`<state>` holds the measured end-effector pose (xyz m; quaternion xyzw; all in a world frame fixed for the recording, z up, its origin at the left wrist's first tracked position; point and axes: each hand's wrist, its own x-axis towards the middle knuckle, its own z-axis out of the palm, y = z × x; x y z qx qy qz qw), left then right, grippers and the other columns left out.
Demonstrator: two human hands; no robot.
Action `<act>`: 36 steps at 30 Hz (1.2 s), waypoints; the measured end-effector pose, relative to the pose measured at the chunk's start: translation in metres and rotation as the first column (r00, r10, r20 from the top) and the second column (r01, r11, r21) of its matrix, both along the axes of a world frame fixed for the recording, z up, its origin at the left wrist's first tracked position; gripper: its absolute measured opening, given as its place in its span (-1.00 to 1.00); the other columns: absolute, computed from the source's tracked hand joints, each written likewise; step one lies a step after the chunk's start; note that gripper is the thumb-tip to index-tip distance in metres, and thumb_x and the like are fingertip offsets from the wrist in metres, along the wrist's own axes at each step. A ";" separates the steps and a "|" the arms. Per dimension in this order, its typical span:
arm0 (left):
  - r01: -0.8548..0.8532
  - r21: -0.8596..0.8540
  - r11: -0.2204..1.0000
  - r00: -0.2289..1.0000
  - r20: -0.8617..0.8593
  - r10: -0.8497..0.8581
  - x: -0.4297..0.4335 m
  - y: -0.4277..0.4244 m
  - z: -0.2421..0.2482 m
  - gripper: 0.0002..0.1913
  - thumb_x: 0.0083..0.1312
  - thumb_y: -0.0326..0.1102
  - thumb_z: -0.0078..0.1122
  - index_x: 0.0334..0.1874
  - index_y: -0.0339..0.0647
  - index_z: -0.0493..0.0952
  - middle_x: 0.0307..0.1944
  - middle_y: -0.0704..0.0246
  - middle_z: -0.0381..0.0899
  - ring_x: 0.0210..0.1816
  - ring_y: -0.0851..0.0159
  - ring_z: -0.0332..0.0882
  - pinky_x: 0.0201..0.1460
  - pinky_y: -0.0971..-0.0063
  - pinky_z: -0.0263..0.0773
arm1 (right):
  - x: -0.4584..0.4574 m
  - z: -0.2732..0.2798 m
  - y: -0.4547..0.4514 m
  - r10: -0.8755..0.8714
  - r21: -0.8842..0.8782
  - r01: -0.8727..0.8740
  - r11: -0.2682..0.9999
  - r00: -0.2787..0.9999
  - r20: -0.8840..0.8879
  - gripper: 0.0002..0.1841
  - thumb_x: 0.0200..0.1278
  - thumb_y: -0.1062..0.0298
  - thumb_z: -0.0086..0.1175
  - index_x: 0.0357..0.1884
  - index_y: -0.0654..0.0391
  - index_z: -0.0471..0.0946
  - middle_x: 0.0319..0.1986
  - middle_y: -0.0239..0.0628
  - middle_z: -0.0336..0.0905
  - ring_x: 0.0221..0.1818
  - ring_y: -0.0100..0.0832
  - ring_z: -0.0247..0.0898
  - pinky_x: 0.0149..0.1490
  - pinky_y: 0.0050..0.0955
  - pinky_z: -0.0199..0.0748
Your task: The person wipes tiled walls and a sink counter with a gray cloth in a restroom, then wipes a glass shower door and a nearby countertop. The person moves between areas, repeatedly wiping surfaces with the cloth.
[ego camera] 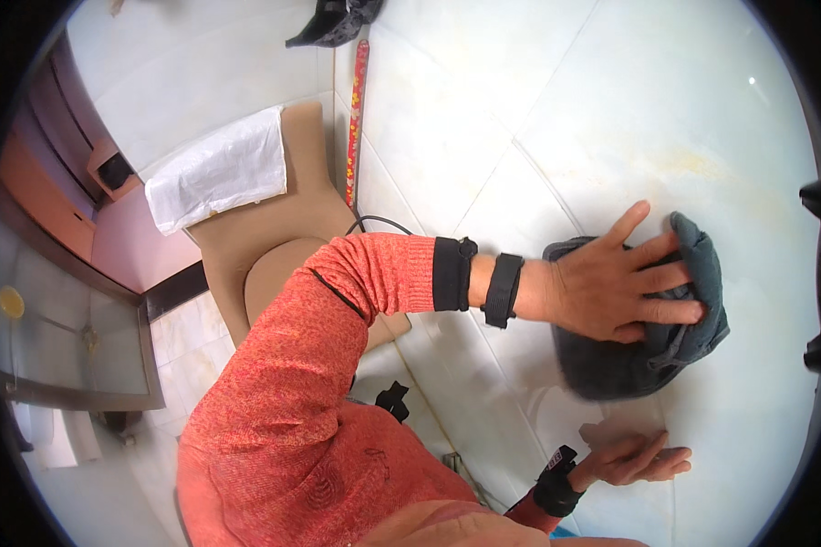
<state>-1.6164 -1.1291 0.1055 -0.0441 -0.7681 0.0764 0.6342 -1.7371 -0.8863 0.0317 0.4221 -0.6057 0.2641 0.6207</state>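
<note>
My left hand (602,290) lies spread across a dark grey cloth cap (602,376), its back towards me. Several of its fingertips reach under a folded blue-grey edge of the cloth, and one outer finger sticks out free. The thumb is partly hidden. Behind the cap is a glossy white tiled surface (568,102); whether the two touch, I cannot tell. Lower in the picture, my right hand (633,465) is held beside that surface with nothing in it, fingers slightly curled and apart. Both wrists wear black straps over or below red knit sleeves.
A tan chair (308,157) stands at the left with a white cloth (226,171) over it. Behind it, a red flowered stick (356,123) leans in the corner. A black cable (383,220) curves beside the chair, and a black bag-like item (339,24) is at the top.
</note>
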 end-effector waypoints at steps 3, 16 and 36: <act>0.043 -0.073 0.996 0.991 0.131 -0.034 0.008 -0.026 0.018 -0.32 -0.12 0.07 0.33 0.15 0.48 0.34 0.08 0.38 0.32 0.26 0.05 0.25 0.19 -0.42 -0.08 | -0.002 -0.001 0.005 0.006 0.033 -0.006 0.999 1.000 -0.003 -0.66 0.29 0.61 -0.12 0.07 0.26 0.51 0.37 0.00 0.10 0.43 0.20 -0.15 0.36 0.22 -0.11; -0.363 0.381 0.850 0.908 -0.060 0.414 0.138 -0.331 0.043 -0.30 0.34 -0.25 -0.17 0.42 -0.51 -0.12 0.42 -0.24 -0.17 0.44 -0.25 -0.17 0.48 0.13 -0.19 | 0.012 0.018 -0.019 0.078 0.032 -0.074 0.997 0.985 -0.153 -0.67 0.41 0.40 -0.11 0.14 0.25 0.46 0.34 -0.05 0.17 0.44 -0.03 -0.06 0.44 0.04 -0.18; -0.272 0.900 0.340 0.923 0.144 0.357 0.111 -0.165 -0.455 -0.44 0.06 -0.41 0.07 0.19 -0.33 0.30 0.33 -0.13 0.01 0.40 -0.23 -0.07 0.41 -0.13 -0.25 | 0.002 -0.001 -0.019 0.199 -0.017 -0.199 0.980 0.980 -0.003 -0.68 0.37 0.42 -0.05 0.11 0.30 0.46 0.37 -0.10 0.11 0.49 -0.09 -0.27 0.45 0.00 -0.25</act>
